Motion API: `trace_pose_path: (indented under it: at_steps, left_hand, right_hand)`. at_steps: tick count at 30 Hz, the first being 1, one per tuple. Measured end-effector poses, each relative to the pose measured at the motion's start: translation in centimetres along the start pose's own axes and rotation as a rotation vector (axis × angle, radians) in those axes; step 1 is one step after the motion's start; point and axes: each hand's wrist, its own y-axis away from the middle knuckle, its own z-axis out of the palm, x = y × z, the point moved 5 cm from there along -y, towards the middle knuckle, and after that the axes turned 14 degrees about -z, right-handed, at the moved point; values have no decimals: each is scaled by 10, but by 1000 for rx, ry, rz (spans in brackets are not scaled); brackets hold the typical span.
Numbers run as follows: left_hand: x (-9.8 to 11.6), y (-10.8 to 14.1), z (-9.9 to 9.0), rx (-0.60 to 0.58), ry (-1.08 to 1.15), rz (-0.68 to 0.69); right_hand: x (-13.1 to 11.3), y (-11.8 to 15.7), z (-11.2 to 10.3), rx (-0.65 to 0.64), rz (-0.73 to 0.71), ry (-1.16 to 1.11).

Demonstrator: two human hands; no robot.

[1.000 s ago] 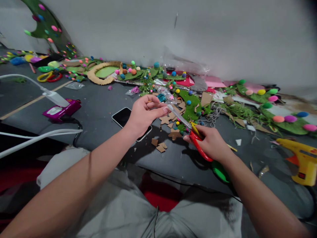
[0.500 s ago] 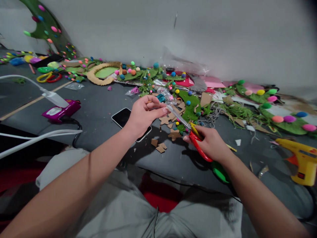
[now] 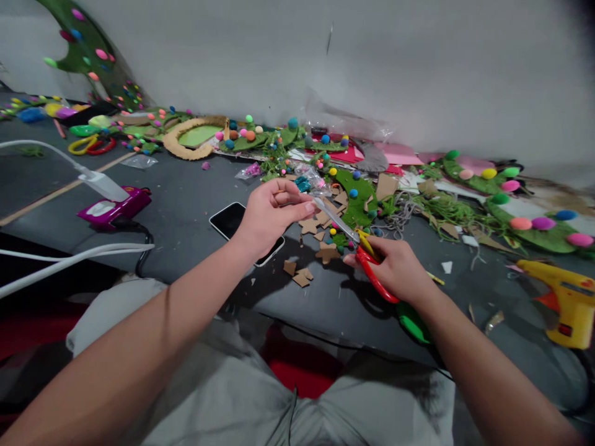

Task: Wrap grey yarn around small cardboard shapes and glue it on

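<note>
Barely anything has shifted: the right hand [image 3: 400, 269] still grips red-and-yellow-handled metal scissors [image 3: 374, 277] above the dark grey table [image 3: 186, 186], beside brown cardboard pieces [image 3: 328, 251], suggesting careful positioning. The left hand's [image 3: 267, 217] fingers meet near the blade tips (holding what, I cannot tell).

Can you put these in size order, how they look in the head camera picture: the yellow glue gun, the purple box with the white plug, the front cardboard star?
Largest to smallest:
1. Yellow glue gun
2. Purple box
3. Front cardboard star

The gaps look clear, so no ties.
</note>
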Motion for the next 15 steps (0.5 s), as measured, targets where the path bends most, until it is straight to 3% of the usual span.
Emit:
trace_pose_path:
  at_steps: [15]
  left_hand:
    - [4, 2, 3, 5, -61, 69]
  right_hand:
    - [-4, 1, -1, -62, -16, 340]
